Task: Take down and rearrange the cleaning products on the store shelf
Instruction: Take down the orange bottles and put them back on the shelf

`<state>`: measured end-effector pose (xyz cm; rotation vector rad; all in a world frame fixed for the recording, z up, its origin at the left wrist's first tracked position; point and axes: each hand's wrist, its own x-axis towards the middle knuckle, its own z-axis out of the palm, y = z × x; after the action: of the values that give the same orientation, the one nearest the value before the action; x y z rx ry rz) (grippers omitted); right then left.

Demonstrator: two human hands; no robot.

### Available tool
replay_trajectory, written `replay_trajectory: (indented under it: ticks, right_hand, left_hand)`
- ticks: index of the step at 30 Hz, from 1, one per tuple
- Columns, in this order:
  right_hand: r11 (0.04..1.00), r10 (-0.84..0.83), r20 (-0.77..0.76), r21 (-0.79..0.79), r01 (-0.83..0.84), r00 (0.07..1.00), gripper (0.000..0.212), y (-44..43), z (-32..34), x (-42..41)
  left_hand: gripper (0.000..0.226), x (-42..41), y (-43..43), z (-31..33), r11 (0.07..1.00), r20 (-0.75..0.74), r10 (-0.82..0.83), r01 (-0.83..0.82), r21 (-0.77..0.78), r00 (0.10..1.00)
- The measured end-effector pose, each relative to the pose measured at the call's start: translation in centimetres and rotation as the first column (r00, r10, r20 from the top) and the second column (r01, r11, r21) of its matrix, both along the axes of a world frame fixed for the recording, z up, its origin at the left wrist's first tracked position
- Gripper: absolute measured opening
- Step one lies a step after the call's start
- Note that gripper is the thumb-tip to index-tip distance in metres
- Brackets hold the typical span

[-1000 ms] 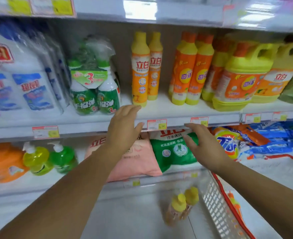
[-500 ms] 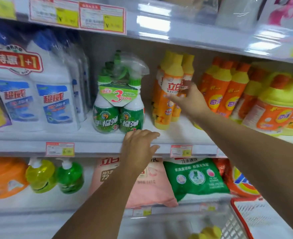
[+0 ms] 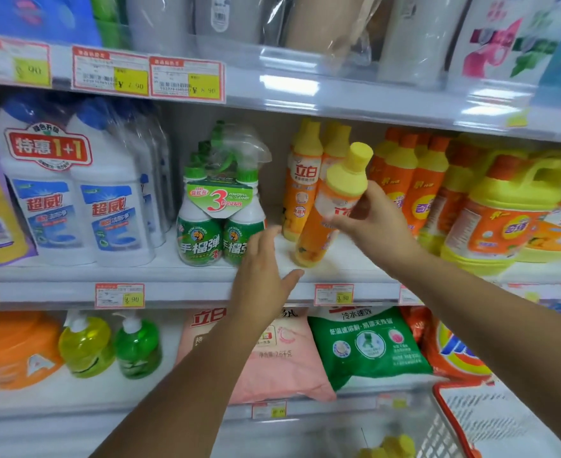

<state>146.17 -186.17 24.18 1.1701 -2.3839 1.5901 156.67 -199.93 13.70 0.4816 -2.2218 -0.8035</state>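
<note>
The right hand (image 3: 376,223) grips an orange dish-soap bottle (image 3: 318,226) round its upper body, just centre-right of the frame. The bottle lies to the hand's left, in front of the row of matching bottles (image 3: 302,180) on the middle shelf (image 3: 206,290). Half a second ago it stood upright in that row; now it is drawn forward and tipped. Its long axis runs from lower left to upper right, with the yellow cap (image 3: 360,155) uppermost. The left hand (image 3: 261,276) hovers open and spread below it, at the shelf edge, beside the green cleaner pack (image 3: 213,223).
</note>
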Motion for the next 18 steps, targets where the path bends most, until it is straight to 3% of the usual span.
replay_trajectory:
  ticks: [4,7,11,16,18]
  right_hand:
    - [0.983,0.104,0.114,-0.166,-0.084,0.988,0.046,5.9,1.2,2.3]
    - [0.952,0.205,0.245,-0.274,-0.136,0.948,0.055,10.3,1.9,2.9]
    - [0.921,0.275,0.327,-0.36,-0.15,0.904,0.069,14.9,1.7,3.1]
    - [0.947,0.201,0.383,-0.311,-0.079,0.902,0.056,18.5,0.4,3.8]
    - [0.953,0.142,0.392,-0.304,-0.018,0.909,0.059,19.2,-0.2,3.9]
  left_hand:
    - [0.095,0.6,3.1,2.6,0.98,0.103,-0.188,0.18,0.079,0.977]
    - [0.084,1.3,5.6,4.2,0.909,0.143,-0.381,0.342,0.238,0.914]
    - [0.069,2.4,9.7,5.4,0.901,0.277,-0.426,0.374,0.221,0.861]
    - [0.065,3.4,14.4,4.5,0.881,0.324,-0.468,0.404,0.248,0.822]
    - [0.065,4.0,15.7,3.8,0.845,0.328,-0.517,0.411,0.342,0.79]
